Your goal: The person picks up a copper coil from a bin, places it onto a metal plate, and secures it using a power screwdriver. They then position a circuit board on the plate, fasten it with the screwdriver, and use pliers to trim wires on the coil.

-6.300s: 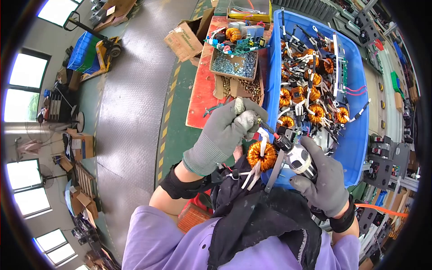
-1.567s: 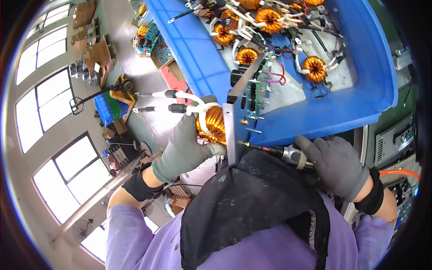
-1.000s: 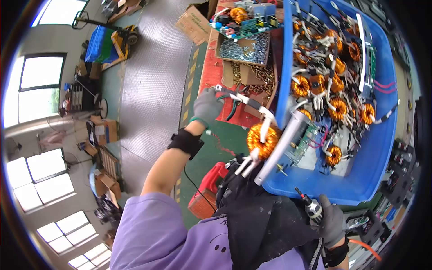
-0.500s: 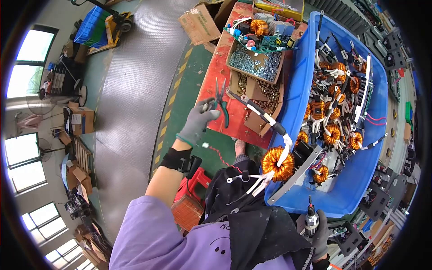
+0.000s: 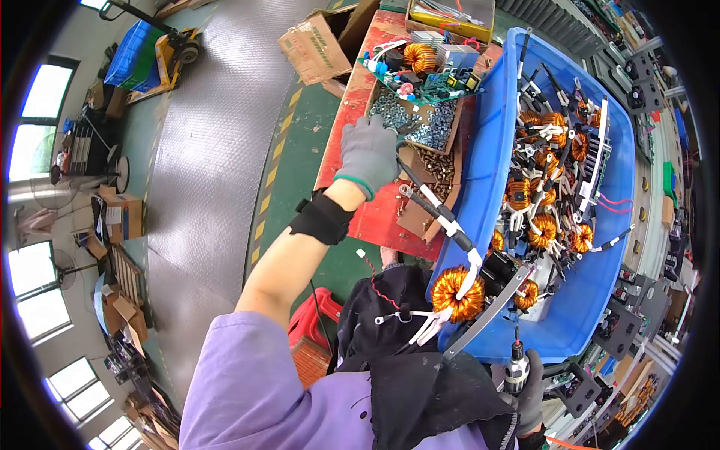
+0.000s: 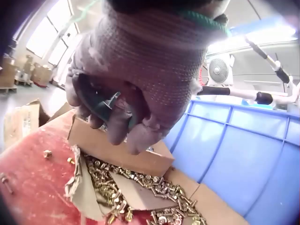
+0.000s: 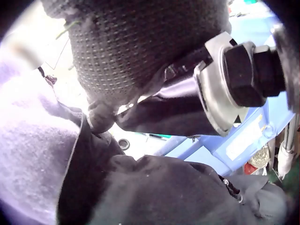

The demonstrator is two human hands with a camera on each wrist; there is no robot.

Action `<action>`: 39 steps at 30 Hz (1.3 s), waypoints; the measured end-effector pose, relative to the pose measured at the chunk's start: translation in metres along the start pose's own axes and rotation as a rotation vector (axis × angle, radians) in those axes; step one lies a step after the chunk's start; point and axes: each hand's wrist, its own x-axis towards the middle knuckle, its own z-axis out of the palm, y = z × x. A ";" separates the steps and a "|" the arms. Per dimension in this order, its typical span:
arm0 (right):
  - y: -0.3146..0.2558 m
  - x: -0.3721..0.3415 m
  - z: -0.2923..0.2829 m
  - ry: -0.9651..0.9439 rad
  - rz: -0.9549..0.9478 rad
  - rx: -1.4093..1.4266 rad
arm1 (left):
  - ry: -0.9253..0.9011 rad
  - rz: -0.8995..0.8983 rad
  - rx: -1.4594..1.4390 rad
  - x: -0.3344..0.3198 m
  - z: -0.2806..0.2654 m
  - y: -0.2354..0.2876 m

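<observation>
Above the red bench, my gloved left hand (image 5: 369, 156) reaches over the near side of a box of small metal nuts (image 5: 439, 127). Its fingers curl round green-handled pliers (image 6: 96, 103) in the left wrist view; the tips of the pliers are hidden. My right hand (image 5: 532, 394) grips a powered screwdriver (image 5: 517, 369), bit upward, beside the blue bin. A metal strip (image 5: 487, 315) and a copper-wound coil (image 5: 457, 293) with white leads rest by my lap at the bin's near corner. Dark, sleeved cable ends (image 5: 442, 214) stretch from the coil toward the bench.
The blue bin (image 5: 480, 180) holds several coils and cables. On the red bench (image 5: 367, 225) are a box of brass screws (image 6: 140, 187) and a green circuit board (image 5: 431, 90). A cardboard box (image 5: 315, 56) and a red stool (image 5: 311, 315) stand to the left.
Since the earlier frames my left hand has left the coil, taken hold of the pliers and moved up the bench to the nut box. The screwdriver has been drawn back from the metal strip.
</observation>
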 end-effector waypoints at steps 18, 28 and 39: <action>-0.019 -0.002 0.007 0.021 0.033 0.195 | -0.008 0.161 0.265 0.029 -0.001 0.013; -0.031 0.011 0.006 0.076 -0.138 0.104 | -0.025 0.264 0.432 0.034 0.006 0.006; -0.053 0.024 -0.026 -0.214 -0.134 0.071 | 0.019 -0.261 -0.523 -0.140 -0.098 -0.067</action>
